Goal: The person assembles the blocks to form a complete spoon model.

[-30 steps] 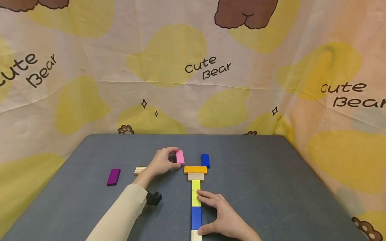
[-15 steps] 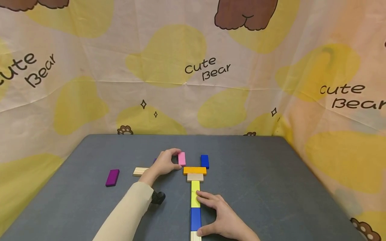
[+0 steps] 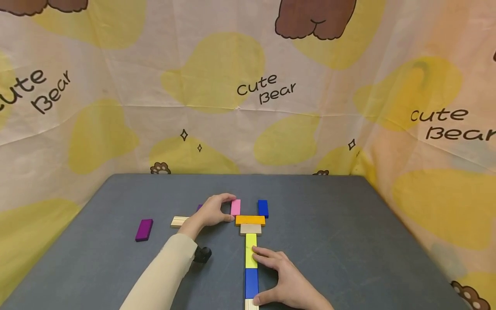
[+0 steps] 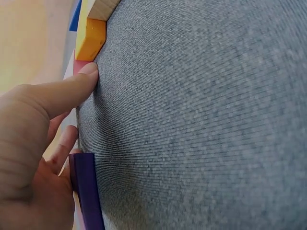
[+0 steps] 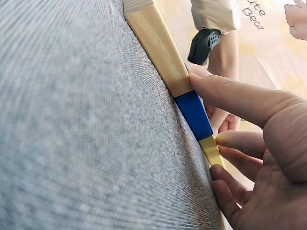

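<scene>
My left hand pinches a pink block by its ends, thumb at the near end and a finger at the far one. That block's near end is right at the left part of an orange block, which lies crosswise. A blue block stands off the orange block's right part. Below come a short pale wooden block, a yellow block, another blue block and a plain wooden block in line. My right hand rests along this line, fingertips at the yellow block, thumb at the blue-wood joint.
A magenta-purple block lies on the left of the grey table. Nearer my left hand are a plain wooden block and a dark purple block, partly hidden by that hand in the head view. A printed cloth hangs behind the table.
My left hand has moved slightly right and nearer with the pink block, bringing it up to the orange block's left part. The right hand has stayed in place.
</scene>
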`<state>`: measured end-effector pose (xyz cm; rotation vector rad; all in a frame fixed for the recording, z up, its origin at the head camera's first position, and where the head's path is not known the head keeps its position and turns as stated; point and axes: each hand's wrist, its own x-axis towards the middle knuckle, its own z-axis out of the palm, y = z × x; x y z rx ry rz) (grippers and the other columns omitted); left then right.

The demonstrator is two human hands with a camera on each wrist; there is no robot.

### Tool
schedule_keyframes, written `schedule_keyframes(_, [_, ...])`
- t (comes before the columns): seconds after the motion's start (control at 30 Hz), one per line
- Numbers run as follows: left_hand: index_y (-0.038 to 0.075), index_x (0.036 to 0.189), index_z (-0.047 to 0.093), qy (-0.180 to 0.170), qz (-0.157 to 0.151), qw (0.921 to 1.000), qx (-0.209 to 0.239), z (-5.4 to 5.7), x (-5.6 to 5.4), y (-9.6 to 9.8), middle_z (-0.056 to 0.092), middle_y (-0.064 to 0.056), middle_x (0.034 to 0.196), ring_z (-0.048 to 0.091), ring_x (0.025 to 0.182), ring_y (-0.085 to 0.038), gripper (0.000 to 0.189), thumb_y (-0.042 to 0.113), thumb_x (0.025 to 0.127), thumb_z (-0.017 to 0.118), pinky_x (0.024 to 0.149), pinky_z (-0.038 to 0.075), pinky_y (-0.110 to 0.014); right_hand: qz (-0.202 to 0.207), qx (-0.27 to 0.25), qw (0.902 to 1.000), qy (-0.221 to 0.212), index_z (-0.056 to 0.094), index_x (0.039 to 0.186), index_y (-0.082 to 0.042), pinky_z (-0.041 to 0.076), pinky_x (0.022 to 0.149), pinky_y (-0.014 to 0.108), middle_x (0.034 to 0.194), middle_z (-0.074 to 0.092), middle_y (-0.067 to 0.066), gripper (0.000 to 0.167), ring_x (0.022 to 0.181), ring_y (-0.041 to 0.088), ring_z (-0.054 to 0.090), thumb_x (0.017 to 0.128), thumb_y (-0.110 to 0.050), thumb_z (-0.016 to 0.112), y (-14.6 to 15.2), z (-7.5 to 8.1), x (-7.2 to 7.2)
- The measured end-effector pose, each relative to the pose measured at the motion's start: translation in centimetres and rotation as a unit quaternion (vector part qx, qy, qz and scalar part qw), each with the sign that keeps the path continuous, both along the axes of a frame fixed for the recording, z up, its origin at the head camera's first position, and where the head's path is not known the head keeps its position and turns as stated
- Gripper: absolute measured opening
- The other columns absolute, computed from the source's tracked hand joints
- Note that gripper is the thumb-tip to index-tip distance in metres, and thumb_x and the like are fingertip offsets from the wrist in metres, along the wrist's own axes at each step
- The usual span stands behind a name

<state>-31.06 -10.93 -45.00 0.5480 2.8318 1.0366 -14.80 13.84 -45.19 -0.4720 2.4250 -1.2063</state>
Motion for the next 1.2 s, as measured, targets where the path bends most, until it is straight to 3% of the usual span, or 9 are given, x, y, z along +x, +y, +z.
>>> schedule_keyframes(0.37, [0.010,0.135,0.060,0.004,0.004,1.0000,0.003,0.0,0.2,-0.2,0.060,-0.006,0.133,0.048,0.127,-0.028,0.064,0.012,0.077,0.086,0.109,0.029,-0.051,0.001,0.005,1.0000,0.005,0.056,0.142,-0.023,0.035,0.099,0.059,0.147,0.042,-0.014,0.084,0.125,0.025,0.035,0.068,-0.046,0.089,-0.1,-0.1,-0.1])
schedule_keyframes(0.63, [0.008,0.136,0.060,0.046,-0.037,0.9982,0.003,0.5,0.4,-1.4,0.057,-0.004,0.137,0.046,0.128,-0.028,0.074,0.019,0.070,0.091,0.108,0.031,-0.050,0.000,0.007,1.0000,0.000,0.056,0.142,-0.025,0.036,0.099,0.060,0.147,0.042,-0.013,0.084,0.125,0.026,0.035,0.068,-0.045,0.089,-0.1,-0.1,-0.1])
schedule_keyframes(0.73, [0.008,0.136,0.059,0.054,-0.042,0.9975,0.016,1.3,1.1,-2.8,0.056,-0.005,0.138,0.045,0.128,-0.029,0.076,0.025,0.069,0.091,0.106,0.032,-0.053,-0.003,0.009,0.9999,-0.006,0.055,0.142,-0.025,0.037,0.097,0.061,0.147,0.042,-0.011,0.084,0.125,0.028,0.035,0.068,-0.043,0.090,-0.1,-0.2,-0.1])
schedule_keyframes(0.97, [0.010,0.134,0.061,0.064,-0.021,0.9972,0.031,2.8,2.5,-8.0,0.058,-0.008,0.135,0.045,0.128,-0.034,0.071,0.030,0.072,0.090,0.101,0.033,-0.062,-0.008,0.009,0.9999,-0.010,0.055,0.142,-0.026,0.038,0.097,0.061,0.147,0.042,-0.010,0.085,0.126,0.028,0.035,0.067,-0.045,0.090,-0.2,-0.2,-0.1])
schedule_keyframes(1.2, [0.011,0.131,0.063,0.001,-0.001,0.9998,0.019,3.3,3.9,-12.6,0.061,-0.005,0.130,0.048,0.126,-0.037,0.066,0.037,0.075,0.087,0.097,0.039,-0.058,-0.007,0.014,0.9998,-0.009,0.054,0.143,-0.028,0.038,0.096,0.062,0.147,0.042,-0.009,0.085,0.125,0.029,0.035,0.067,-0.044,0.090,-0.1,-0.1,-0.1])
